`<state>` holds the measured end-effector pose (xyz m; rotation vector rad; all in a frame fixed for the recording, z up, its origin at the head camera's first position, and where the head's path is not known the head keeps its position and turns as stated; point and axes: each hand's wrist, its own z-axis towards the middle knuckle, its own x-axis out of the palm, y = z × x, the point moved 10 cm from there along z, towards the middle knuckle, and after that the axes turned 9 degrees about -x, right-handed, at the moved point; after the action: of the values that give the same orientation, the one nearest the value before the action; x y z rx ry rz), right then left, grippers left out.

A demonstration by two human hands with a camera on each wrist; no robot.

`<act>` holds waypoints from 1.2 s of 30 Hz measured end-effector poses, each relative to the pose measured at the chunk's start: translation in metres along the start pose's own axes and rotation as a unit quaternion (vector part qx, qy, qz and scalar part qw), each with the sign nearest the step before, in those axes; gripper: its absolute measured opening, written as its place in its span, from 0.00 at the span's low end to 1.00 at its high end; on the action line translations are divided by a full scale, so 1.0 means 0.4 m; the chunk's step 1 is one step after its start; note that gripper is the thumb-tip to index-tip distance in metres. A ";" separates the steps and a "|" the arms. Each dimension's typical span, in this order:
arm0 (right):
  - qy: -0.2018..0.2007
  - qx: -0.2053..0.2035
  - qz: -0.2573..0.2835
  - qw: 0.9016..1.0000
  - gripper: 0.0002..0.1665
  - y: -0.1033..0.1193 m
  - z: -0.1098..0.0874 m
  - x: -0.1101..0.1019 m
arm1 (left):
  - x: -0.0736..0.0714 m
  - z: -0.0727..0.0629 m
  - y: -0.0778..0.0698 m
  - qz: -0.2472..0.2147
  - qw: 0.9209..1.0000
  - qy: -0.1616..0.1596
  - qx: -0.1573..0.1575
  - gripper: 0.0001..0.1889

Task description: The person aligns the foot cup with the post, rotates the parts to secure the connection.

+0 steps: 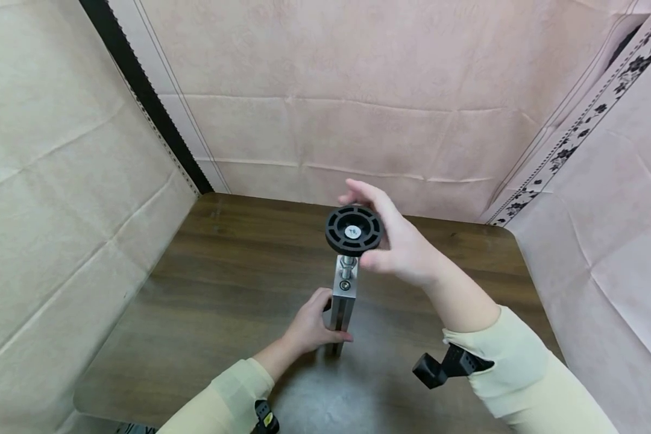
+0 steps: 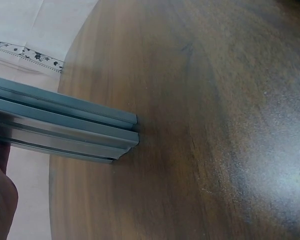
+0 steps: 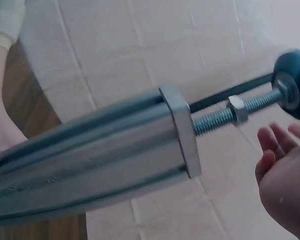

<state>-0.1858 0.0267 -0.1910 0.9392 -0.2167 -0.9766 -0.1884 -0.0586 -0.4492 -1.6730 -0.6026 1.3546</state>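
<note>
An aluminium profile [image 1: 343, 307] stands upright on the wooden table, its grooved lower end showing in the left wrist view. My left hand [image 1: 317, 322] grips it partway up, thumb across the front. From the profile's end plate rises a threaded rod [image 3: 215, 121] carrying a hex nut [image 3: 237, 110]. A round black levelling foot [image 1: 354, 231] tops the rod. Beside the foot is my right hand [image 1: 398, 241], fingers loosely bent around its far side and thumb near its lower edge. In the right wrist view those fingers appear apart from the foot. A bolt head [image 1: 345, 285] sits in the end plate.
The brown wooden table [image 1: 222, 313] extends around the profile. Pale creased cloth hangs at the back [image 1: 325, 132], left and right. A black strip [image 1: 152, 96] runs down the left corner, and a flower-patterned border [image 1: 569, 144] down the right.
</note>
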 end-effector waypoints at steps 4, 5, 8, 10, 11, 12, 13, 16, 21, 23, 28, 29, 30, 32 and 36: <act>0.038 -0.011 0.047 0.998 0.61 -0.010 0.004 -0.011 | 0.003 0.000 -0.002 0.006 1.000 0.002 -0.001 0.38; 0.047 -0.011 0.061 0.997 0.61 -0.012 0.006 -0.012 | 0.003 0.000 -0.003 0.006 1.000 0.002 -0.001 0.39; 0.079 -0.012 0.087 0.993 0.59 -0.014 0.012 -0.007 | 0.001 0.000 -0.005 0.006 1.000 -0.003 0.003 0.39; 0.102 -0.012 0.089 0.991 0.55 -0.014 0.013 0.000 | 0.000 -0.001 -0.007 0.003 1.000 -0.006 0.008 0.39; 0.110 -0.011 0.095 0.989 0.53 -0.014 0.013 0.004 | 0.000 -0.001 -0.009 0.002 1.000 -0.007 0.012 0.39; 0.116 -0.010 0.097 0.988 0.50 -0.013 0.012 0.007 | -0.001 0.000 -0.011 0.001 1.000 -0.008 0.016 0.39; 0.118 -0.012 0.094 0.988 0.47 -0.012 0.011 0.009 | -0.001 0.000 -0.012 0.001 1.000 -0.009 0.019 0.39; 0.108 -0.016 0.103 0.989 0.38 -0.009 0.008 0.012 | -0.001 0.001 -0.014 0.005 1.000 -0.013 0.025 0.39; 0.067 -0.019 0.113 0.991 0.33 -0.007 -0.001 0.011 | -0.002 -0.001 -0.015 0.013 0.999 -0.018 0.030 0.40; 0.049 -0.014 0.111 0.993 0.34 -0.009 -0.005 0.007 | -0.003 0.000 -0.016 0.015 0.999 -0.020 0.031 0.40; 0.049 -0.007 0.054 0.997 0.52 -0.008 -0.004 -0.003 | -0.003 0.005 -0.010 0.017 1.000 -0.015 0.016 0.40; 0.057 -0.010 0.038 0.998 0.57 -0.004 -0.002 -0.002 | -0.002 0.006 -0.008 0.018 1.000 -0.012 0.012 0.40; 0.065 -0.015 0.023 0.997 0.60 0.000 0.001 -0.003 | -0.002 0.006 -0.006 0.018 1.000 -0.010 0.007 0.40; 0.083 -0.030 0.003 0.996 0.60 0.011 0.006 0.000 | 0.000 0.004 -0.002 0.018 1.000 -0.008 0.000 0.40; 0.102 -0.041 0.010 0.994 0.47 0.023 0.012 0.007 | 0.001 0.000 -0.003 0.019 1.000 -0.011 0.014 0.40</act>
<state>-0.1813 0.0237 -0.1816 0.9526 -0.0147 -0.8574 -0.1881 -0.0575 -0.4484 -1.6569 -0.5647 1.4041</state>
